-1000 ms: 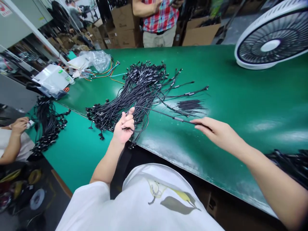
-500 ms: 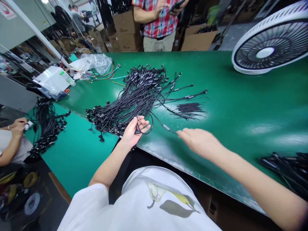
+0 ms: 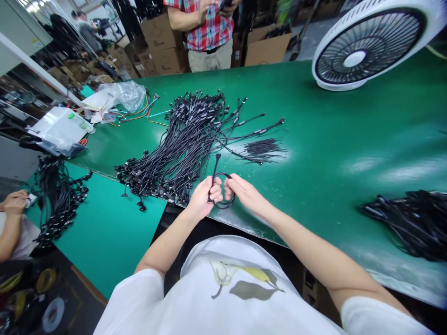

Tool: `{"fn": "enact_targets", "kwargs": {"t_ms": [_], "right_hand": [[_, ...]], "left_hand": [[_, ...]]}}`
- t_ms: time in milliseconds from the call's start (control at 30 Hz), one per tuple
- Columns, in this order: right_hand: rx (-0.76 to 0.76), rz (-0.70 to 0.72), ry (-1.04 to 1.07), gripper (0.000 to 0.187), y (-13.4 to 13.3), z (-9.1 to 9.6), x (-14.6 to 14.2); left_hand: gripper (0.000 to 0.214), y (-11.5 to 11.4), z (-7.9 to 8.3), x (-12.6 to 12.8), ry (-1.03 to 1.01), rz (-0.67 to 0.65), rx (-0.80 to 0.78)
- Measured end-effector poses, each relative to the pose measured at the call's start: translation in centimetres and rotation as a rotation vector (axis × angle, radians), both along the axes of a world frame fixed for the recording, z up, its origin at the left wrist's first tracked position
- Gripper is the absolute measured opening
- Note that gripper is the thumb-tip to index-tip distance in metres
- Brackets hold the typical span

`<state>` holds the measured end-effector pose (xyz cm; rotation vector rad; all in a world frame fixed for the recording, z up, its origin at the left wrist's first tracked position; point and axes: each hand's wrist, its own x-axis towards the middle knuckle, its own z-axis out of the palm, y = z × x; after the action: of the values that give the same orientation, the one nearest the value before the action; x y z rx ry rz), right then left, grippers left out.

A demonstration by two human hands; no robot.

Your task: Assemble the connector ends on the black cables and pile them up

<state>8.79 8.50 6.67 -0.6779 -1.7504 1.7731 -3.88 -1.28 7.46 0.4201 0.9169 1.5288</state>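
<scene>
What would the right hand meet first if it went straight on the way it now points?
Probably the coiled black cable held in the left hand. The fingertips of the right hand sit right at the coil's edge, though depth hides whether they already touch it.

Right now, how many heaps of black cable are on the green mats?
3: a large heap in the middle, a second heap on the teal mat at left, a third heap at far right. A small bunch of thinner wires lies apart; others may be hidden.
</scene>
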Motion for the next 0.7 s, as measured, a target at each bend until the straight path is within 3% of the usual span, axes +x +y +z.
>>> {"fn": "enact_targets", "kwargs": {"t_ms": [100,200,300,433,567,700], "right_hand": [[-0.418,-0.128,0.150,0.042,-1.4,-0.8,-0.6],[-0.550,-0.230,0.245,0.045,-1.7,-0.4,-0.8],[-0.592,-0.209,0.288,0.044,-2.1,-0.1,-0.9],[-0.603,-0.185,0.238,0.045,-3.3,-1.1,-1.6],[-0.461,-0.293,0.146,0.042,-4.2,-2.1,-2.3],[-0.441,-0.206,0.193,0.033,-4.0,-1.7,-2.2]], "left_hand": [[0.040,0.2,-0.8,1.0,0.003,0.026,-0.077],[0.049,-0.2,-1.8,2.3,0.034,0.031,-0.100],[0.052,-0.8,-2.7,2.9,0.060,0.040,-0.128],[0.055,-1.8,-3.6,3.3,0.000,0.025,-0.211],[0.052,-2.6,-3.9,4.2,-0.129,-0.080,-0.335],[0.042,-2.8,-4.1,4.7,0.001,0.041,-0.388]]}}
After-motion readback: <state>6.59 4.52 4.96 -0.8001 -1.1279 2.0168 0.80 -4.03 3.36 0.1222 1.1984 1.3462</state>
